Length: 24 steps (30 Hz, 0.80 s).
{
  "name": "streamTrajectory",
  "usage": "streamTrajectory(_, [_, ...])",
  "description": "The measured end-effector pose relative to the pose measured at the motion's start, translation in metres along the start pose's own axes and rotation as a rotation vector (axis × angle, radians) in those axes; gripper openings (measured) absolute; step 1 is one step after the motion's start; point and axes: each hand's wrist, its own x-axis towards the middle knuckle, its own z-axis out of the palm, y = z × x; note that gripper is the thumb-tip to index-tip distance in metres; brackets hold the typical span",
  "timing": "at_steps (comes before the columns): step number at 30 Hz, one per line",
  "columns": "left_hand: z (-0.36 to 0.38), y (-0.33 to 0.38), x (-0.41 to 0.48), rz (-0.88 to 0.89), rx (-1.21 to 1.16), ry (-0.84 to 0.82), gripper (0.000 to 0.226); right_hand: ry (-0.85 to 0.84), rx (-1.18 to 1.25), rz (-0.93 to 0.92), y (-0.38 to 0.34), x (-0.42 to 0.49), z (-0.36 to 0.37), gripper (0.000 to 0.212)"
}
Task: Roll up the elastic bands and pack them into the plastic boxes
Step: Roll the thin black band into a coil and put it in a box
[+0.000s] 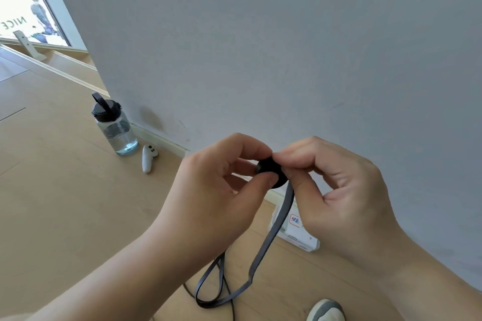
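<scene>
Pinched the rolled coil of black elastic band (271,172) in mid-air between left hand (216,190) and right hand (339,190), probably to keep the winding tight. Curled fingers (257,150) of both hands onto the coil, gripping nothing else; left the unrolled tail (260,251) hanging in loose loops onto the wooden floor (78,203). Noted labelled plastic box (305,241) on the floor by the wall, contents hidden.

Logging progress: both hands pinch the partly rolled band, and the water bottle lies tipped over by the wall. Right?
No: the head view shows the water bottle upright by the wall. Left hand and right hand do pinch the partly rolled band.
</scene>
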Motion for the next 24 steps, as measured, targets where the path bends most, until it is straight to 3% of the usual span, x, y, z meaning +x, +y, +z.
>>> streamTrajectory(2, [-0.001, -0.001, 0.001, -0.021, -0.044, 0.013, 0.029, 0.049, 0.036, 0.063, -0.001, 0.000, 0.001, 0.021])
streamTrajectory(5, [-0.002, -0.002, 0.003, -0.055, -0.194, 0.052, 0.029, 0.121, 0.277, 0.257, -0.004, -0.001, 0.003, 0.021])
streamTrajectory(9, [0.001, -0.004, 0.001, -0.103, -0.327, 0.096, 0.020, 0.124, 0.346, 0.263, -0.001, -0.001, 0.006, 0.024])
streamTrajectory(11, [0.004, -0.008, 0.000, -0.060, -0.243, 0.096, 0.017, 0.084, 0.272, 0.209, 0.001, -0.001, 0.006, 0.021])
streamTrajectory(14, [0.004, -0.011, 0.002, 0.089, 0.064, 0.088, 0.018, 0.021, 0.054, 0.075, 0.002, 0.002, 0.003, 0.022])
streamTrajectory(18, [0.002, -0.008, 0.000, 0.079, 0.110, 0.034, 0.022, -0.024, -0.026, 0.019, -0.001, 0.002, 0.002, 0.030])
streamTrajectory(22, [-0.001, -0.002, 0.004, -0.059, -0.082, 0.041, 0.031, 0.066, 0.288, 0.347, -0.002, 0.005, 0.000, 0.029])
streamTrajectory(24, [-0.002, -0.003, 0.006, -0.106, -0.132, 0.072, 0.031, 0.058, 0.370, 0.395, -0.001, 0.007, -0.001, 0.029])
